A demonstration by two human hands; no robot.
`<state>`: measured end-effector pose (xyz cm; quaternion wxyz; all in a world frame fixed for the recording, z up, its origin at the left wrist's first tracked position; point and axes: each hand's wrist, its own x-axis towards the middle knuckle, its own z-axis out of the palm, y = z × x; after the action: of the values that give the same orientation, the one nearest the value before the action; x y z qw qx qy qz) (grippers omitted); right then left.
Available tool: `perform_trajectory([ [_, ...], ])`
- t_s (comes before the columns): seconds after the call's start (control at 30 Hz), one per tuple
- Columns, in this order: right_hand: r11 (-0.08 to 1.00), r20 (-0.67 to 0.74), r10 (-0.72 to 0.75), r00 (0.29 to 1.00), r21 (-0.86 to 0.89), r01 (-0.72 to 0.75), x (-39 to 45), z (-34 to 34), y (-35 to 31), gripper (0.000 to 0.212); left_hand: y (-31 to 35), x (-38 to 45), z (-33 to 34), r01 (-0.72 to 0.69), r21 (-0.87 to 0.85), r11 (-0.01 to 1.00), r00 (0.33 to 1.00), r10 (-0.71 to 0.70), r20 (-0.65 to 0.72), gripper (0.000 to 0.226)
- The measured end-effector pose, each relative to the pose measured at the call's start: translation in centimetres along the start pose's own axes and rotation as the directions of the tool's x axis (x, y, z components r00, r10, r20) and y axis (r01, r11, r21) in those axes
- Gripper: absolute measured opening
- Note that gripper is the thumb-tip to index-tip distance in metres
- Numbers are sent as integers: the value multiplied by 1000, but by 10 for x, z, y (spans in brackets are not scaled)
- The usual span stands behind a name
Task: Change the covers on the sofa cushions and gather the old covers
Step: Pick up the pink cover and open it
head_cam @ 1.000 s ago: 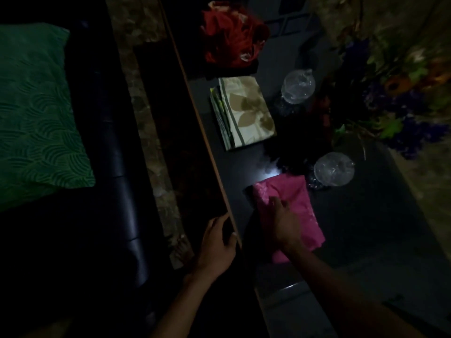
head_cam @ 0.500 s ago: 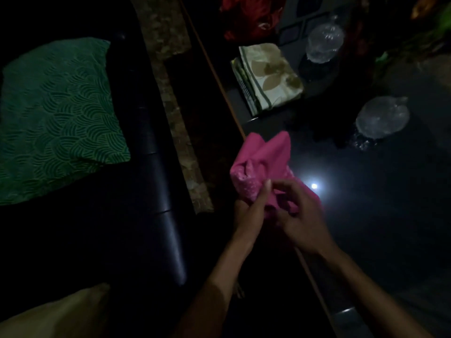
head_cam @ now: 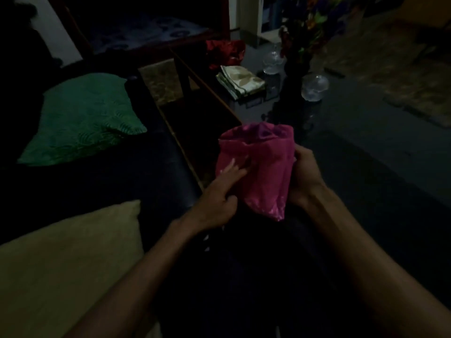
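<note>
Opening a pink cover for the next cushion.
Near left lies a beige cushion (head_cam: 66, 259), far left a green one (head_cam: 80, 118); left hand (head_cam: 219, 191) pinches the pink cover (head_cam: 261, 164), right hand (head_cam: 305, 172) grips its edge; next, finding the opening. Far right: dark table (head_cam: 366, 147), folded cloth (head_cam: 240, 80).

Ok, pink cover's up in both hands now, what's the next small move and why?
Probably spread the pink cover open at its mouth. The right hand grips one edge, the left hand has its fingers on the front, and the fabric is bunched. The bare beige cushion lies close beside the left arm.
</note>
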<state>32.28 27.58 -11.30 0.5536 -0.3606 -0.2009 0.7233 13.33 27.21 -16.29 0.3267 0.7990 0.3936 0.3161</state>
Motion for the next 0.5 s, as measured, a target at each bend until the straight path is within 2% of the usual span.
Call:
perform_trajectory([
  [0.07, 1000, 40, 13, 999, -19, -13, -32, 8, 12, 49, 32, -23, -8, 215, -330, 919, 974, -228, -2, 66],
  [0.13, 999, 103, 20, 994, -46, -16, -56, 21, 15, 57, 66, -35, -13, 228, -550, 804, 936, -335, -102, 33],
  [0.17, 998, 112, 12, 994, -66, -5, -59, 23, 19, 49, 78, -35, -14, 221, -656, 722, 915, -386, -116, 20],
  [0.23, 993, 150, -5, 989, -113, 23, -64, 27, 27, 25, 91, -34, -14, 212, -833, 511, 870, -486, -77, 28],
  [0.27, 992, 156, -23, 987, -119, 42, -61, 24, 32, 30, 87, -32, -13, 216, -862, 459, 850, -523, -66, 38],
  [0.3, 990, 184, -39, 982, -128, 63, -58, 24, 34, 34, 90, -31, -15, 223, -867, 445, 831, -552, -70, 44],
  [0.4, 983, 226, -39, 973, -164, 78, -59, 31, 33, 25, 84, -28, -19, 275, -752, 599, 753, -620, -219, 15],
  [0.43, 984, 244, -25, 969, -167, 67, -58, 34, 31, 27, 81, -28, -19, 301, -718, 628, 727, -638, -253, 19],
  [0.5, 965, 228, -4, 974, -256, 63, -49, 40, 28, 31, 80, -30, -21, 317, -681, 660, 718, -636, -283, 27],
])
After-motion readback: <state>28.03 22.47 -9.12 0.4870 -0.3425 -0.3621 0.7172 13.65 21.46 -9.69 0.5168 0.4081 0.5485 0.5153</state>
